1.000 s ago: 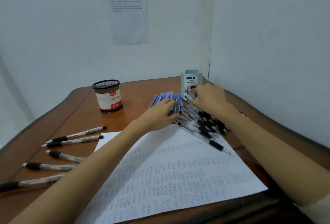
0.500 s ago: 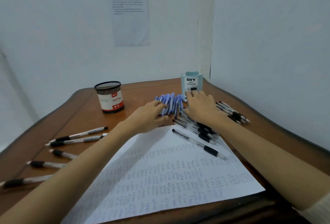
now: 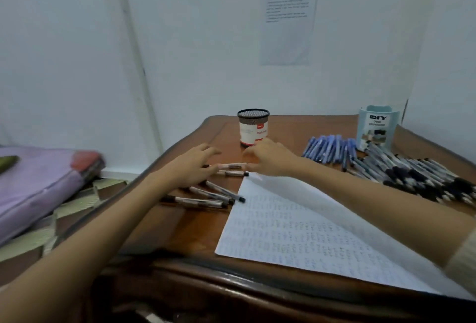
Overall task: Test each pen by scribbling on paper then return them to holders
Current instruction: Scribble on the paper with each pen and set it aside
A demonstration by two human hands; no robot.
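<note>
Pen [image 3: 231, 166] lies between the grips; left grip [image 3: 193, 168] spread, fingers straight, over loose pens [image 3: 206, 197]; right grip [image 3: 270, 159] too blurred to tell.

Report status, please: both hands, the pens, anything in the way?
Left hand open over loose pens left of the paper. Right hand at the end of one pen, hold unclear. Mesh holder just behind, nothing blocking.
</note>
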